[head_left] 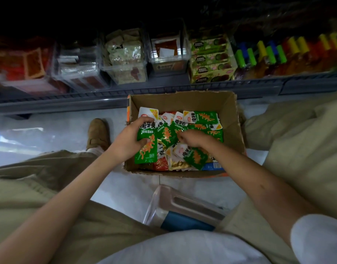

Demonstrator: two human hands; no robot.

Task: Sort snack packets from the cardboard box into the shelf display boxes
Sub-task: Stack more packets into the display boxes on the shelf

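Item: green snack packet (147, 149), lying against the left wall of the cardboard box (183, 99). We record its long axis running from the box's far edge to its near edge, white end toward the shelf (164, 89).

Our left hand (128, 141) grips it, fingers and thumb curled round it. Our right hand (191, 138), just beside, curls its fingers into the pile of packets (202, 128) at the box's middle; we cannot tell whether it holds one.

On the shelf: clear display boxes (124, 54). Near our lap: clear bin (169, 199). Left of the box: brown shoe (98, 134).
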